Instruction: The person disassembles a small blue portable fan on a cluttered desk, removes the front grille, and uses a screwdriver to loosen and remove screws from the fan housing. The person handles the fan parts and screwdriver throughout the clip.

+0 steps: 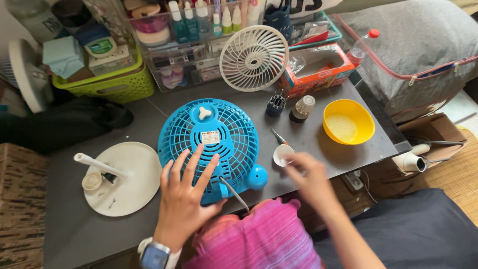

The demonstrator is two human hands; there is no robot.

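My left hand (185,192) is lying flat, fingers spread apart, on the round blue plastic fan housing (209,144), which is resting grille-side up on the dark grey tabletop (69,234); it is pressing, not clasping. The housing's short neck and round blue knob (257,177) are pointing toward me and to my right, with a grey cord (234,192) running off the table edge and vanishing behind my pink clothing. My right hand (309,174) is blurring in motion, fingertips hovering at a small white cap (283,154); I cannot tell whether they are closing on it. A thin screwdriver (279,136) is lying just beyond that cap, its tip half hidden. One white fan grille (254,58) is standing upright behind, one white round base (127,179) with a tilted stem is sitting to my left, and one yellow plastic bowl (348,121) is sitting to my right. Two small bit holders, one dark (275,105) and one beige-topped (302,108), are standing between grille and bowl.
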